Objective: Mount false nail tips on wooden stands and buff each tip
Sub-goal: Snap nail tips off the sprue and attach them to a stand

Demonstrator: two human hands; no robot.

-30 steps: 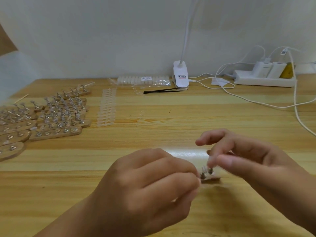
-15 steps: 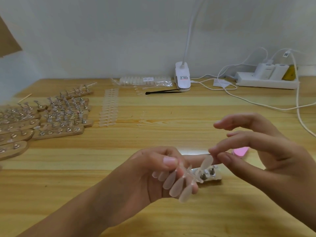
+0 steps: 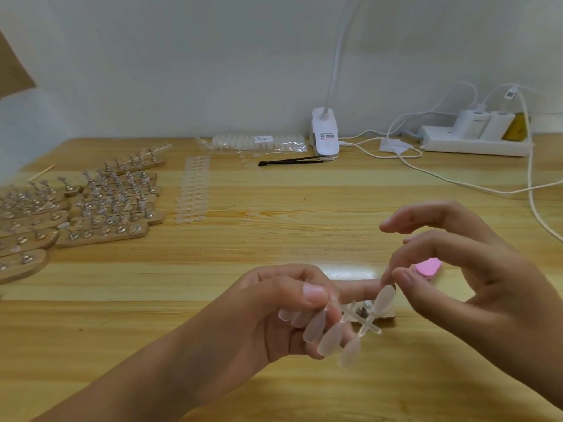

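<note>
— Wooden worktop [image 3: 274,245], near edge: where is the strip of nail tips [image 3: 335,333] held?
— Pinched by the left hand [image 3: 274,312]; its top tip [image 3: 384,300] is nipped between thumb and forefinger of the right hand [image 3: 475,284].

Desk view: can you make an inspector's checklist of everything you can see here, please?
Surface: wooden table, pale striped grain.
Job's things: strip of nail tips in hand; raised tip on it; small stand partly hidden beneath; wooden stands crowded at left; loose tip strip beside them; pink buffer behind the right hand.
Clutter: bag of tips and black tool, both near the back edge.
Hands: left hand grips the strip; right hand pinches the raised tip's end.
Cables: white cables trail from the power strip across the right side.
Surroundings: white wall; clip lamp at the table's back.
</note>
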